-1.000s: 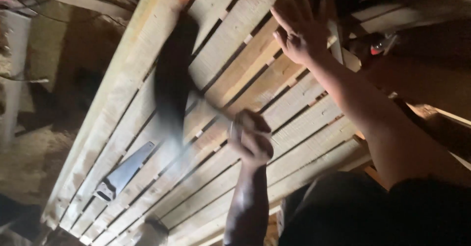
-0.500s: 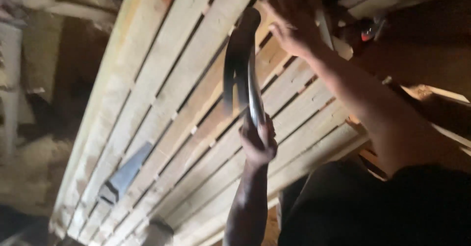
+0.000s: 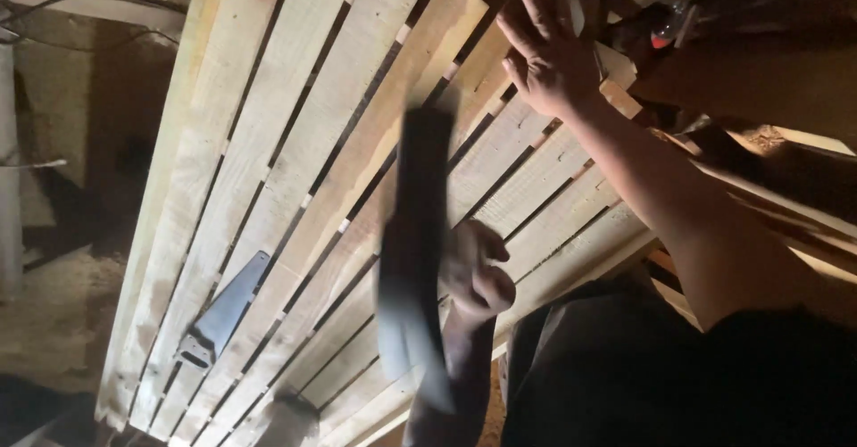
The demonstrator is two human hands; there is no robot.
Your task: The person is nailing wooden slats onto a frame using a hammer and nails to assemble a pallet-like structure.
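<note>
In the head view, the left hand (image 3: 478,273) is clenched around the handle of a dark, motion-blurred hammer (image 3: 412,251), which hangs over the middle slats of a pale wooden slatted panel (image 3: 295,144). The right hand (image 3: 549,54) lies open, fingers spread, pressed flat on the panel's upper slats. A grey handsaw (image 3: 223,311) rests on the lower slats, well apart from both hands.
</note>
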